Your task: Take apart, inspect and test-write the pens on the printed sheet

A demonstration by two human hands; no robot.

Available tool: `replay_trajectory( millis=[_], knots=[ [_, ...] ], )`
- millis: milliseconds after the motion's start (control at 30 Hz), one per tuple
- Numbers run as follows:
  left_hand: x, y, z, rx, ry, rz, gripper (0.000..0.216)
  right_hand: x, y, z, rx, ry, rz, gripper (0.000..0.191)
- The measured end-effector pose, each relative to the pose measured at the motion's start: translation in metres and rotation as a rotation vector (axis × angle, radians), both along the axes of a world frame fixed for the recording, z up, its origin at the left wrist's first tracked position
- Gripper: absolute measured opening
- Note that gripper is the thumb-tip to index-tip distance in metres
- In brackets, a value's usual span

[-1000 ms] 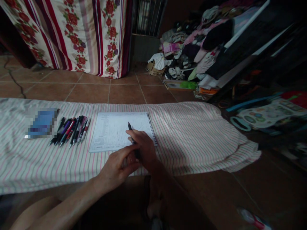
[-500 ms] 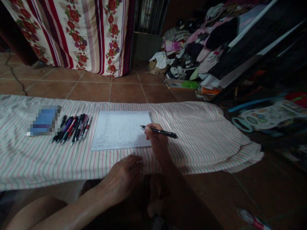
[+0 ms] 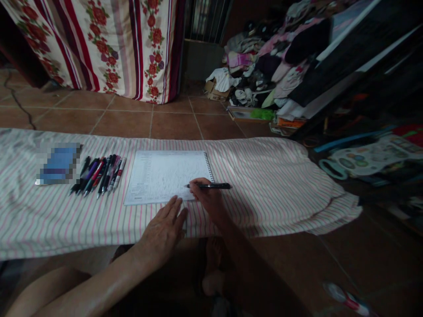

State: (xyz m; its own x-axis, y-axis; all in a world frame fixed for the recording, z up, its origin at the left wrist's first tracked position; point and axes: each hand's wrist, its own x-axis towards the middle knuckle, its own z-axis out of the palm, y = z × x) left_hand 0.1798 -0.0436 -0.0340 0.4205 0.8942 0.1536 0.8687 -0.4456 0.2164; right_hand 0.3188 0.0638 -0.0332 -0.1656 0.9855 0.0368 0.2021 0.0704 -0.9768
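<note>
A spiral-bound notebook (image 3: 167,175) lies open on a pink-striped cloth (image 3: 271,185) spread over the tiled floor. My right hand (image 3: 208,199) is closed on a black pen (image 3: 209,186), its tip touching the page near the lower right corner. My left hand (image 3: 164,229) lies flat with fingers stretched out on the cloth, fingertips at the notebook's near edge. A row of several pens (image 3: 99,175) lies left of the notebook, beside a blue pixelated object (image 3: 58,163).
A floral striped cloth (image 3: 109,48) hangs at the back. A heap of clothes and clutter (image 3: 274,70) fills the back right, with a toy board (image 3: 370,158) on the floor at right. My bare foot (image 3: 213,264) rests below the cloth's near edge.
My right hand has turned the pen sideways and lowered its tip onto the page. My left hand let go of the right hand, drew back, then spread flat at the notebook's edge.
</note>
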Motion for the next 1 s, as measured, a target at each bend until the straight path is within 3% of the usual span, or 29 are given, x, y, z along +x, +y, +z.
replay_trajectory(
  millis=[167, 500, 1000],
  knots=[
    [-0.001, 0.004, -0.002, -0.037, 0.038, 0.022, 0.047, 0.002, 0.002, -0.005, 0.054, -0.147, 0.049, 0.020],
    [0.001, 0.008, 0.002, -0.085, 0.071, 0.041, 0.042, 0.003, 0.003, -0.009, 0.070, -0.294, -0.008, 0.022],
    [0.001, 0.013, 0.008, -0.104, 0.079, 0.045, 0.038, -0.003, 0.000, -0.010, 0.183, -0.386, -0.053, 0.020]
  ],
)
